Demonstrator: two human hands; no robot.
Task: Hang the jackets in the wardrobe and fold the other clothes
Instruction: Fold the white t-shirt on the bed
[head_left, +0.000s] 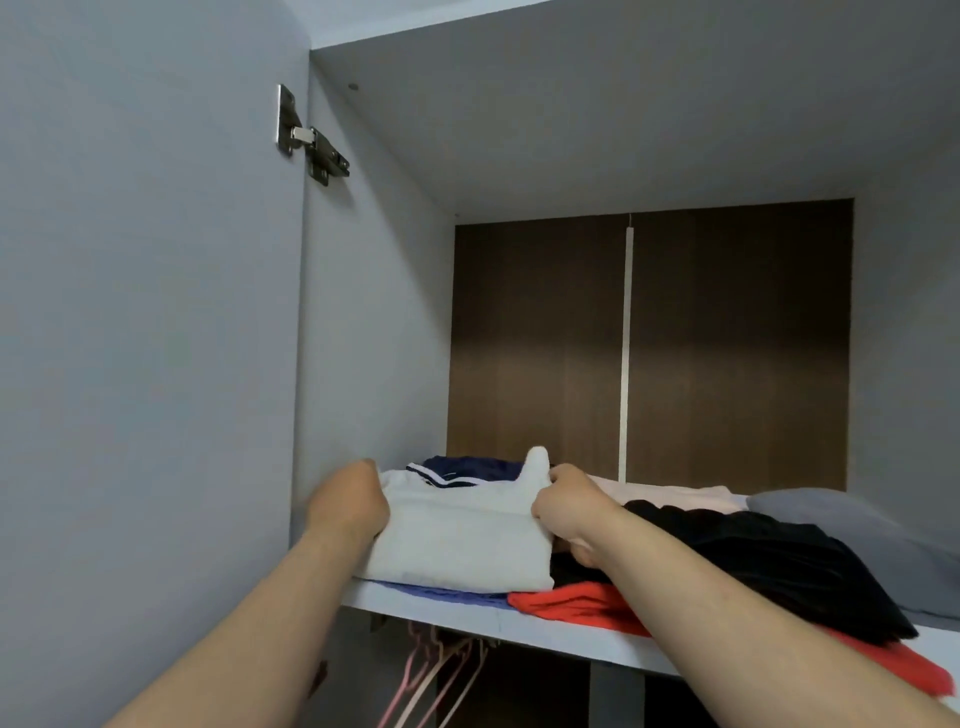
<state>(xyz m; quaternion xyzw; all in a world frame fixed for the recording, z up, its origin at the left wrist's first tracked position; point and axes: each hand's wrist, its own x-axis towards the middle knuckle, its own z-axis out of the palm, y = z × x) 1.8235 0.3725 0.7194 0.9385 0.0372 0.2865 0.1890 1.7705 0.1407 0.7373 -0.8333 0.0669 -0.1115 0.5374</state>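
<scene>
Up on the wardrobe shelf (467, 621) sits a folded white garment (462, 530), the left hand (350, 501) curled round one end and the right hand (566, 501) pinching the other. Black clothes (753, 561) and red clothes (571, 603) already lie beside it, so the folding looks nearly done. I can't see any jackets on the pink hangers (436, 675) below.

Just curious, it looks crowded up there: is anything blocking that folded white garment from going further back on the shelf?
Yes: a navy striped garment lies right behind the folded white garment, and a black garment sits close against its right side.
</scene>
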